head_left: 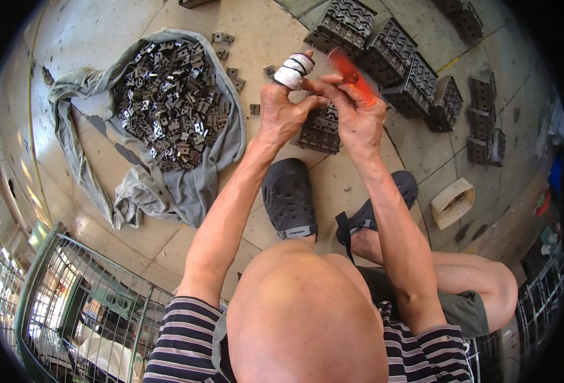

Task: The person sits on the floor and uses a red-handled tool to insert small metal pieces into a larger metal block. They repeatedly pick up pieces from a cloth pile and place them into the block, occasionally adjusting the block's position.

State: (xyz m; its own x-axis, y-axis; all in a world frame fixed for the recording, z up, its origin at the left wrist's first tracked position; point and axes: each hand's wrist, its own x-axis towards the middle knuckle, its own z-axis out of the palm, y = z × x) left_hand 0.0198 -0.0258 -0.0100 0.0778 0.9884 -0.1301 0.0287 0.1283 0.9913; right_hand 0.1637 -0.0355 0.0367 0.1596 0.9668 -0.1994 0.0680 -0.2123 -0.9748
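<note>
The stack of dark metal clips (320,133) lies on the floor (263,25), between left hand (282,112) and right hand (361,121), about equally near, just bodyward of their fingertips. Beyond, the fingers come narrowly together; what they hold, I cannot tell.

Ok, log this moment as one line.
left hand: white finger wrap; right hand: fingertips near left's; dark metal block: under hands; small metal pieces: heaped on grey cloth; grip: unclear

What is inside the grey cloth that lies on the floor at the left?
A heap of small dark metal pieces lies inside the grey cloth. Only the upper pieces show; the lower ones, and whatever is beneath the heap, are covered.
</note>
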